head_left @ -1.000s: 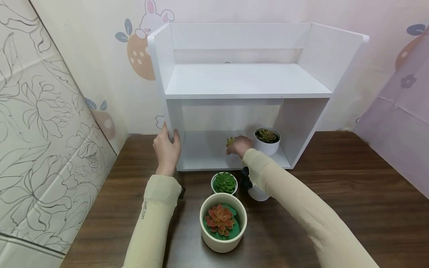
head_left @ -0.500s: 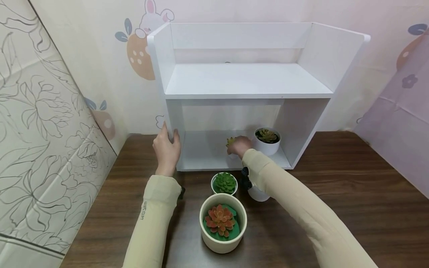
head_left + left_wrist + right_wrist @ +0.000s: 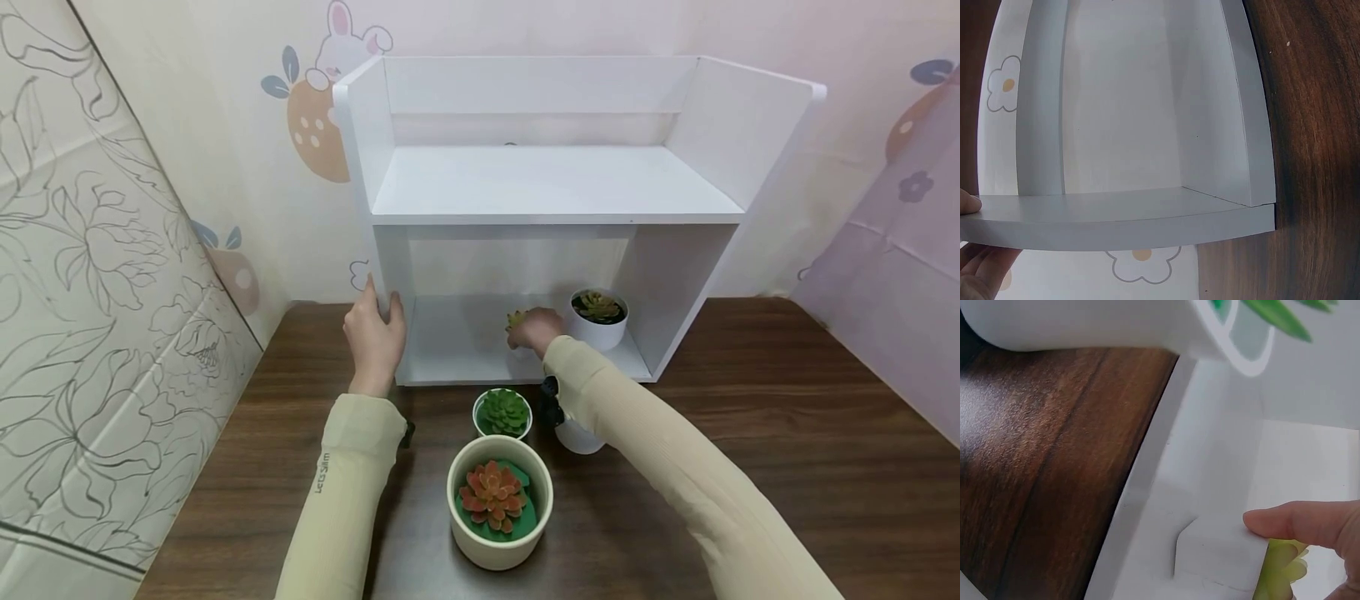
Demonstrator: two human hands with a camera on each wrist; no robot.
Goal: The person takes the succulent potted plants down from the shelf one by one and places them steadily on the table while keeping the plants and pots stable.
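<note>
A white two-tier shelf (image 3: 555,179) stands on the wooden table. My left hand (image 3: 375,342) grips its left side panel (image 3: 1122,232), thumb on the inner face and fingers on the outer. On the lower tier, my right hand (image 3: 537,330) pinches a small white pot (image 3: 1219,556) with a yellow-green succulent (image 3: 514,320); in the right wrist view the thumb lies at its rim and the pot touches or nearly touches the shelf board. Right of that hand, a larger white pot (image 3: 598,334) with a dull green succulent sits on the same tier.
In front of the shelf stand a small white pot with a green succulent (image 3: 502,412) and a cream pot (image 3: 467,546) with a red succulent. Another white pot (image 3: 579,439) is partly hidden under the right sleeve. Patterned walls border the table (image 3: 810,467).
</note>
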